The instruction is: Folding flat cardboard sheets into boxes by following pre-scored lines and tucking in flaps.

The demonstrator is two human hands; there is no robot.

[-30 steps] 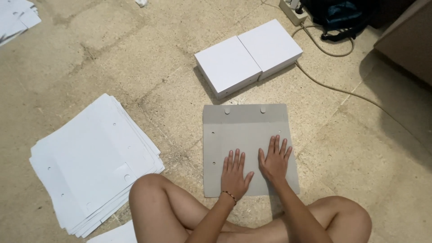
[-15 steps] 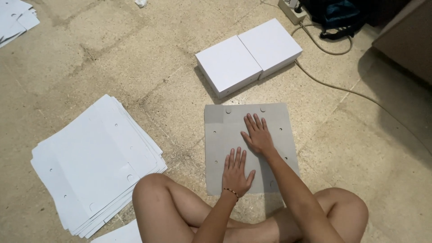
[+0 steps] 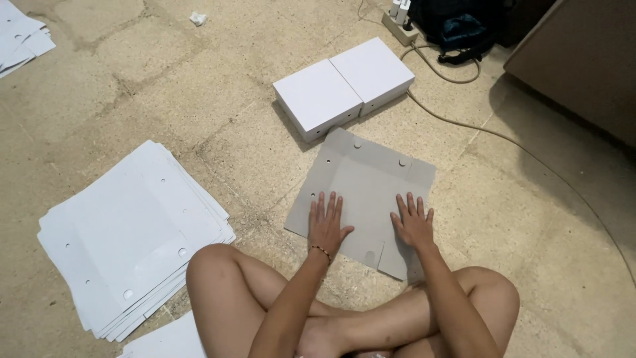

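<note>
A flat grey cardboard box blank (image 3: 361,185) with small round holes lies on the stone floor in front of my crossed legs. My left hand (image 3: 326,224), with a thin bracelet at the wrist, presses flat on its near left part, fingers spread. My right hand (image 3: 413,222) presses flat on its near right part, fingers apart. Neither hand grips anything. Beyond the blank stand two assembled white boxes (image 3: 344,86) side by side.
A stack of flat white box blanks (image 3: 132,232) lies to my left, with another white sheet (image 3: 169,341) by my knee. More sheets (image 3: 20,36) lie far left. A cable (image 3: 503,139) runs from a power strip (image 3: 399,14) past a dark bag (image 3: 464,30). Brown furniture (image 3: 583,59) stands at the right.
The grey blank has unfolded wider and turned at an angle. My right hand moved back from its far part to its near right side; both hands now lie apart on it.
</note>
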